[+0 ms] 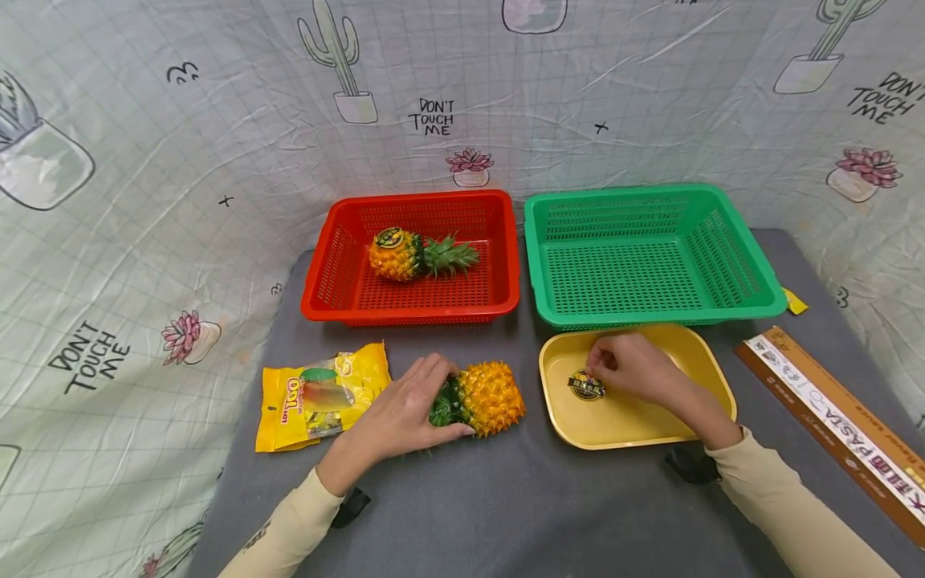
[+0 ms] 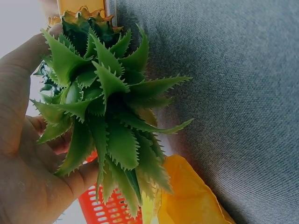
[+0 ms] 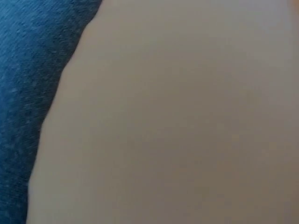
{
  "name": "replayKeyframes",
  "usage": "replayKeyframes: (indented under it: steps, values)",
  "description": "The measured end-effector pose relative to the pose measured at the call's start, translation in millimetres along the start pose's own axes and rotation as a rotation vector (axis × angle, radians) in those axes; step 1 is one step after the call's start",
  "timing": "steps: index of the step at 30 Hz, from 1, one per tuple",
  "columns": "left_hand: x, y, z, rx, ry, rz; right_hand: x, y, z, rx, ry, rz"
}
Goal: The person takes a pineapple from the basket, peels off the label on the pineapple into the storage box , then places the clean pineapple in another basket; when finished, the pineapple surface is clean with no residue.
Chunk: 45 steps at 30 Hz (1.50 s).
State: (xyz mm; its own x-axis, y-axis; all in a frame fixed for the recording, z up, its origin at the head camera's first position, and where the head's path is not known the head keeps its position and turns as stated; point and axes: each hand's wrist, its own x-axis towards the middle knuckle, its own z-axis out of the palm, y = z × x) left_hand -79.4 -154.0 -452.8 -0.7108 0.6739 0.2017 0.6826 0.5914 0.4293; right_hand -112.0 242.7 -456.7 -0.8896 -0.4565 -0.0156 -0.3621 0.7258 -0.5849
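My left hand point(image 1: 413, 405) grips a small orange pineapple point(image 1: 493, 397) at its leafy end, and the fruit lies on the grey tabletop pointing right. In the left wrist view, the spiky green crown point(image 2: 110, 116) sits between the thumb and fingers. Over a yellow tray point(image 1: 708, 361), my right hand point(image 1: 636, 368) pinches the edge of a black and gold label point(image 1: 586, 385). Whether that label touches the tray floor, I cannot tell. The right wrist view is filled by a blurred pale surface.
A second pineapple point(image 1: 397, 257) lies in the red basket point(image 1: 412, 313) at the back left. Beside it stands a green basket point(image 1: 614, 277). A yellow snack bag point(image 1: 318, 397) is left of my left hand, and a long pasta box point(image 1: 838, 433) lies at the right.
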Motion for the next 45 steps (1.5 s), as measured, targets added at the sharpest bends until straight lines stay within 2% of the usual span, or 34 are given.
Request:
replayKeyframes:
  steps: [7,24,28,37,45]
  values:
    - [0.0,0.2,-0.3,0.001,0.003,0.001,-1.9,2.4,4.1,-0.137,0.01,0.04]
    - [-0.2,1.4,-1.2,-0.001,0.002,-0.006,-4.8,-2.3,4.8,-0.24,0.053,0.069]
    - [0.2,1.3,-0.5,-0.003,-0.002,-0.006,-5.4,-12.3,-0.4,-0.233,0.108,0.037]
    - [0.0,1.1,-0.2,0.005,0.006,0.002,0.1,-57.4,-12.0,-0.164,0.222,-0.135]
    - [-0.2,2.3,-0.9,0.01,-0.003,-0.003,10.3,-84.3,-7.9,-0.072,0.207,-0.209]
